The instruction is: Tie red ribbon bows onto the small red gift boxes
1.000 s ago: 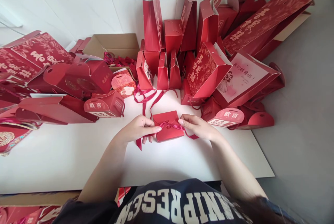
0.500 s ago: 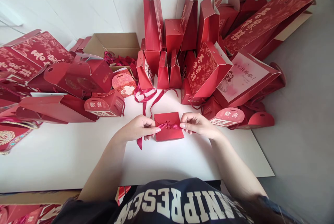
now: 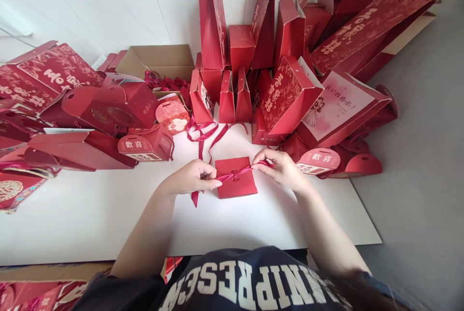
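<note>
1. A small flat red box lies on the white board before me — a dark-red ribbon knotted across it.
2. My left hand pinches one ribbon end.
3. My right hand pinches the other — pulled taut.

Small flat box on the board, between left hand and right hand; ribbon across its top; standing bags behind; cardboard carton behind left.
</note>
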`<state>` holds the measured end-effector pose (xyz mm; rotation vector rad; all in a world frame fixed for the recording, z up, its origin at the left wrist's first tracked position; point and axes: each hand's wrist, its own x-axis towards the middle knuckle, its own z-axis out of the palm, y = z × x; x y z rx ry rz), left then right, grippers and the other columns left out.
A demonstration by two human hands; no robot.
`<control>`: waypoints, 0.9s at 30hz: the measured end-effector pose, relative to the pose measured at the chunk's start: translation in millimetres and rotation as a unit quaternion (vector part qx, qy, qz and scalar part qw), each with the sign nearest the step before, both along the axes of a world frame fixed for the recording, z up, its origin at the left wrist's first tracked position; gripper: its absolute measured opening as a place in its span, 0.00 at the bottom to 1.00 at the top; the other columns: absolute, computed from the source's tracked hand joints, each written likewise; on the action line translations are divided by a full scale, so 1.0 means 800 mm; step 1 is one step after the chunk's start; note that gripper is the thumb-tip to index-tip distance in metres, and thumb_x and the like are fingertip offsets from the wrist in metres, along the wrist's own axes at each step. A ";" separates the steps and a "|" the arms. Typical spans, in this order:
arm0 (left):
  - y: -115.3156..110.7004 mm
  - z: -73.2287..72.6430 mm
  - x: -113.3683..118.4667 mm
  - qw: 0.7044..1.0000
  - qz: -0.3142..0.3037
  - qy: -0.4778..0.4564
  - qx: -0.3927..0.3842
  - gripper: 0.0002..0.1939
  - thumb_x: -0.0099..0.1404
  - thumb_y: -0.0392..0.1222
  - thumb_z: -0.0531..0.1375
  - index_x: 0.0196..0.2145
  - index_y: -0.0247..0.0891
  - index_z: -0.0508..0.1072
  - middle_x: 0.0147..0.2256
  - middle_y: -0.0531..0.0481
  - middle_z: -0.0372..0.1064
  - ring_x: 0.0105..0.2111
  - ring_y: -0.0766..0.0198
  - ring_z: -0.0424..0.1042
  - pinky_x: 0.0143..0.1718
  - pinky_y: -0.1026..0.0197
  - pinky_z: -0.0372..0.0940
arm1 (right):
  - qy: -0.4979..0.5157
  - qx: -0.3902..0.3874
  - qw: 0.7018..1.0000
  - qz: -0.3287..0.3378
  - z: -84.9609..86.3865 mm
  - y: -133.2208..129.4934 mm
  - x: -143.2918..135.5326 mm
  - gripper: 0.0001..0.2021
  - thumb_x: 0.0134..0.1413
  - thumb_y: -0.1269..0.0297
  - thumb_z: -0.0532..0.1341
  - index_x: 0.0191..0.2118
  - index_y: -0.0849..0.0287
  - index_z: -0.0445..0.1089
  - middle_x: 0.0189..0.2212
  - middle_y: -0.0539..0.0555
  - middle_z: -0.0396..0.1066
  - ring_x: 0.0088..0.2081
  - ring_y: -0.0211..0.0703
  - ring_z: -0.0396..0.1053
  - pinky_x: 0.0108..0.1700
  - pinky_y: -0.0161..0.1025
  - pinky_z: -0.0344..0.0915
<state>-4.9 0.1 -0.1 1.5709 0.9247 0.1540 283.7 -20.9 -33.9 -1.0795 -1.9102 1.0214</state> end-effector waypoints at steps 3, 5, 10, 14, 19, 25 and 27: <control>0.000 0.000 0.000 1.000 -0.006 0.023 0.007 0.19 0.62 0.51 0.62 0.21 0.35 0.69 0.18 0.53 0.62 0.18 0.70 0.63 0.19 0.68 0.58 | 0.021 -0.020 1.000 0.005 0.003 -0.001 0.000 0.10 0.62 0.56 0.61 0.40 0.58 0.70 0.35 0.53 0.71 0.36 0.42 0.67 0.41 0.39 0.64; 0.000 -0.001 0.002 0.999 0.000 0.037 0.006 0.20 0.64 0.54 0.60 0.25 0.34 0.74 0.18 0.52 0.65 0.17 0.70 0.63 0.18 0.68 0.57 | 0.032 -0.041 0.999 0.006 0.005 -0.002 -0.001 0.11 0.62 0.55 0.61 0.42 0.57 0.68 0.35 0.53 0.70 0.36 0.41 0.66 0.41 0.38 0.63; -0.003 -0.003 0.011 0.997 0.072 0.028 0.021 0.24 0.65 0.54 0.59 0.19 0.34 0.67 0.16 0.53 0.62 0.17 0.72 0.61 0.19 0.69 0.57 | 0.014 -0.115 0.993 -0.003 0.002 -0.003 -0.010 0.15 0.64 0.51 0.56 0.32 0.57 0.63 0.27 0.47 0.61 0.27 0.36 0.57 0.31 0.35 0.55; -0.008 0.001 0.015 0.996 0.082 0.026 0.002 0.24 0.63 0.51 0.62 0.18 0.35 0.61 0.14 0.55 0.59 0.15 0.74 0.58 0.16 0.70 0.54 | -0.019 -0.086 0.996 0.005 -0.001 -0.004 -0.015 0.17 0.62 0.52 0.59 0.27 0.57 0.61 0.24 0.46 0.57 0.27 0.36 0.54 0.31 0.36 0.53; -0.016 0.007 0.021 0.993 0.089 0.026 -0.070 0.21 0.66 0.53 0.59 0.23 0.36 0.63 0.17 0.53 0.69 0.10 0.74 0.60 0.11 0.71 0.53 | 0.021 0.021 0.999 -0.026 0.002 -0.007 -0.022 0.14 0.61 0.57 0.61 0.28 0.57 0.62 0.46 0.57 0.68 0.47 0.47 0.66 0.43 0.39 0.62; -0.025 0.014 0.031 0.974 0.207 -0.018 -0.084 0.19 0.67 0.56 0.57 0.30 0.37 0.64 0.24 0.48 0.76 0.18 0.64 0.74 0.17 0.68 0.65 | 0.004 0.062 0.998 -0.015 0.000 -0.010 -0.035 0.11 0.63 0.62 0.60 0.30 0.56 0.59 0.41 0.56 0.73 0.40 0.44 0.71 0.41 0.40 0.64; -0.028 0.020 0.030 0.977 0.203 0.006 -0.059 0.20 0.65 0.57 0.58 0.29 0.36 0.66 0.23 0.49 0.75 0.17 0.66 0.73 0.17 0.69 0.65 | -0.012 0.096 0.995 -0.040 -0.002 -0.012 -0.040 0.10 0.63 0.63 0.60 0.31 0.55 0.60 0.37 0.55 0.73 0.39 0.44 0.70 0.42 0.41 0.65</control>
